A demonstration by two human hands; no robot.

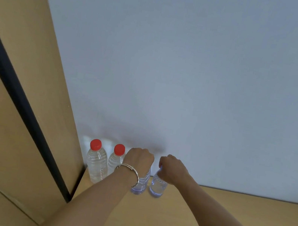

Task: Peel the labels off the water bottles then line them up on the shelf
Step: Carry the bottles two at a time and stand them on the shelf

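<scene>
On the wooden shelf the left hand grips the third bottle, the right hand the fourth bottle.

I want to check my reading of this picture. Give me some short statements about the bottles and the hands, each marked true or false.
1. The leftmost bottle and the second bottle have red caps. True.
2. The left hand grips the top of the third bottle. True.
3. The right hand lies flat on the wooden shelf. False: it holds the top of the fourth bottle.
4. All four bottles carry coloured labels. False: their visible sides are clear, without labels.
5. The bracelet is on the right wrist. False: it is on the left wrist.
</scene>
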